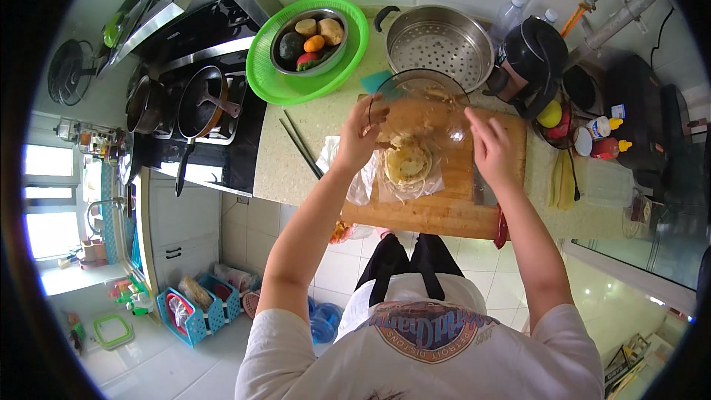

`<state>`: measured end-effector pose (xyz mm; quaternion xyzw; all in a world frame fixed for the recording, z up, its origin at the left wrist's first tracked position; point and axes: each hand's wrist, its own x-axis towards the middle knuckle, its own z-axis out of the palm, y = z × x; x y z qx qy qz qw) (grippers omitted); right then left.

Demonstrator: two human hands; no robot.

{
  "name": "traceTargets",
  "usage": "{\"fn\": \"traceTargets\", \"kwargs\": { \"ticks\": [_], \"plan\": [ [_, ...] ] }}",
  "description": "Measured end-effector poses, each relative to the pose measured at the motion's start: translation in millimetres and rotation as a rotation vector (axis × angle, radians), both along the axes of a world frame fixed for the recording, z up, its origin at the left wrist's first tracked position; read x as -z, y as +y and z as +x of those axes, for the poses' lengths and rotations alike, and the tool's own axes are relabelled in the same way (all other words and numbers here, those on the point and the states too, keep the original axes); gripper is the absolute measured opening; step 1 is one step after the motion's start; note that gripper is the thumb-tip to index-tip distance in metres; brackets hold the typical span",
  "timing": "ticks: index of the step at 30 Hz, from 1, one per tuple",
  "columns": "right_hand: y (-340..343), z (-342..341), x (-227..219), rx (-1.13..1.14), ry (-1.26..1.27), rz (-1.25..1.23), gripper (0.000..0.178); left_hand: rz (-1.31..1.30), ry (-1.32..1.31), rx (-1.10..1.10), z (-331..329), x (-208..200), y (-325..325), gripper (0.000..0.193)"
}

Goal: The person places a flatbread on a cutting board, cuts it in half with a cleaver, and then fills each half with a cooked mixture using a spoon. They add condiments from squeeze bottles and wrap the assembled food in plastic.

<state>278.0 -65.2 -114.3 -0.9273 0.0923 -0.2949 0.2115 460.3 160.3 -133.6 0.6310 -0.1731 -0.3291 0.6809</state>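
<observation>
My left hand (pixel 361 135) is at the left edge of a clear glass bowl (pixel 437 122), its fingers curved and apart. The thumb points toward a round, pale, layered flatbread (pixel 406 162); whether it touches is hard to tell. On the bowl's other side, my right hand (pixel 490 144) has its fingers stretched out, holding nothing. The flatbread lies on a thin clear plastic sheet (pixel 429 187) on a wooden cutting board (pixel 458 211). Beneath my right forearm lies a knife with a red handle (pixel 501 229), its blade partly hidden.
A steel steamer pot (pixel 437 44) stands behind the bowl. Far left, a green basket (pixel 355 52) holds a metal bowl (pixel 337 16) of vegetables. Dark chopsticks (pixel 300 142) lie left of the board. A frying pan (pixel 196 115) sits on the stove; squeeze bottles (pixel 607 148) stand right.
</observation>
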Motion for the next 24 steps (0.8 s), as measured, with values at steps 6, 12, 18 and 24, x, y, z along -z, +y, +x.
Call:
{"fn": "traceTargets", "kwargs": {
  "ticks": [6,12,18,24],
  "plan": [
    [30,-35,39,-0.047,0.09,0.034,0.045,-0.054,-0.052,-0.014,3,11,0,0.067],
    [28,-24,33,0.215,-0.028,0.105,0.04,-0.008,-0.08,0.025,0,7,0,0.065],
    [75,-43,50,0.107,0.065,0.277,0.038,-0.036,-0.063,-0.018,3,15,1,0.064],
    [79,-30,44,0.117,0.081,0.258,0.041,-0.077,-0.159,-0.039,5,27,5,0.06]
  ]
}}
